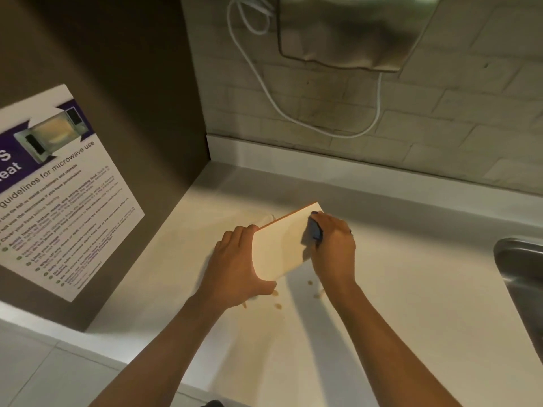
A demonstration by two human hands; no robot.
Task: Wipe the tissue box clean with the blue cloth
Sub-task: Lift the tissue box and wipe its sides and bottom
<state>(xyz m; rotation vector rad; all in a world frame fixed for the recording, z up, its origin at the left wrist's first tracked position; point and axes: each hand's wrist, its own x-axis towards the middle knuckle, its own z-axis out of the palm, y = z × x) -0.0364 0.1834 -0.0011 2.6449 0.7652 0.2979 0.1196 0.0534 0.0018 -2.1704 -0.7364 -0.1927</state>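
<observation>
The tissue box, pale cream with an orange top edge, stands tilted on the white counter in the middle of the view. My left hand grips its left side, fingers over the far edge and thumb under the near corner. My right hand holds the blue cloth bunched against the box's right edge. Most of the cloth is hidden under my fingers.
A brown cabinet side with a microwave guideline poster stands at the left. A steel sink lies at the right edge. A wall dispenser and white cable hang above. Small brown crumbs or stains dot the counter near the box.
</observation>
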